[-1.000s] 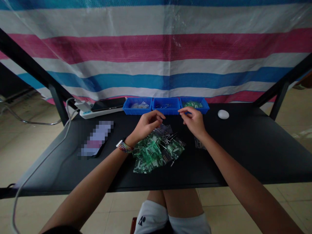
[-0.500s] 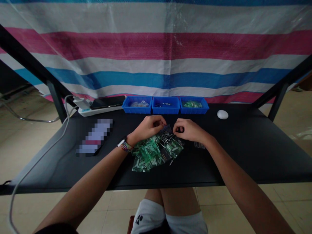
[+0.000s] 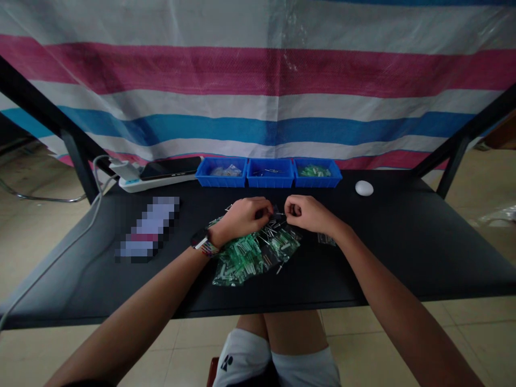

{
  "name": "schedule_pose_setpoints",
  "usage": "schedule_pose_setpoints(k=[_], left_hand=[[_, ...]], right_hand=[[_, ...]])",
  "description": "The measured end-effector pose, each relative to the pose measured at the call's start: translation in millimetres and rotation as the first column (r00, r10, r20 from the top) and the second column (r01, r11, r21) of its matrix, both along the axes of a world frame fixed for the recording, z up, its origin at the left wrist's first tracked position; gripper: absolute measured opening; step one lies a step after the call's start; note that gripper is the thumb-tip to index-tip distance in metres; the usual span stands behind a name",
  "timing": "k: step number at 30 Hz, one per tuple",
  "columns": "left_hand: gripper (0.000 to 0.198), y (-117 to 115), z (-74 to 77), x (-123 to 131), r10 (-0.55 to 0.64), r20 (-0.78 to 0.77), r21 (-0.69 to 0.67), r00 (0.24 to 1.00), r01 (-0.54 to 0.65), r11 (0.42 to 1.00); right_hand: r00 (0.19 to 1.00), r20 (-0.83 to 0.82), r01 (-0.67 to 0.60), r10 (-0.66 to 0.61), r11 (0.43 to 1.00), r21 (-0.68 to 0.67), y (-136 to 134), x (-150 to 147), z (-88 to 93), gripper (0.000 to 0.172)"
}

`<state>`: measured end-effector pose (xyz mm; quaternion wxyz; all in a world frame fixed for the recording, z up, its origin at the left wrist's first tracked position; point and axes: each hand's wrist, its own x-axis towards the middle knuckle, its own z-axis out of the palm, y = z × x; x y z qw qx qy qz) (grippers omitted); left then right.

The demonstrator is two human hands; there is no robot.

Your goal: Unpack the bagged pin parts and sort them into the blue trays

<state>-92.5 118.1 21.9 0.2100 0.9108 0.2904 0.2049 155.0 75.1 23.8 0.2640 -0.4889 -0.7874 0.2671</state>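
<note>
My left hand (image 3: 245, 216) is closed in a pinch at the back of the pile, its fingertips at a small clear plastic bag (image 3: 276, 208). Facing it, my right hand (image 3: 308, 212) pinches the end of a thin metal pin (image 3: 279, 214) that points toward the bag. Below both hands lies a heap of small clear bags with green pieces (image 3: 238, 258). Loose metal pins (image 3: 267, 232) are scattered over its upper part. My left hand and wrist cover some of the heap.
Three blue bins stand along the back: clear bags in the left bin (image 3: 221, 181), metal pins in the middle bin (image 3: 270, 183), green pieces in the right bin (image 3: 317, 183). A white mouse (image 3: 364, 188), a power strip (image 3: 155, 185) and a blurred phone-like object (image 3: 150, 228) lie around them.
My left hand has shifted slightly down, its fingertips closer to the right hand. A pin now shows at my right fingertips. The whole view has moved a little.
</note>
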Motion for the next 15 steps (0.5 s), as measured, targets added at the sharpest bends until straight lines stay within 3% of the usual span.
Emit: schedule_pose_setpoints(k=[6, 10, 15], left_hand=[[0.018, 0.4, -1.2, 0.6, -0.014, -0.016, -0.005, 1.000, 0.014, 1.000], [0.031, 0.2, -1.4, -1.5, -0.043, 0.035, -0.008, 0.998, 0.044, 0.999], [0.030, -0.5, -1.0, -3.7, -0.009, 0.097, -0.051, 0.995, 0.014, 0.999]], right_hand=[[0.978, -0.200, 0.067, -0.053, 0.996, 0.066, 1.6, -16.5, -10.6, 0.010], [0.972, -0.233, 0.075, -0.040, 0.987, 0.140, 1.1, -24.2, -14.6, 0.007], [0.964, -0.260, 0.097, -0.055, 0.984, 0.150, -2.4, -28.7, -11.2, 0.007]])
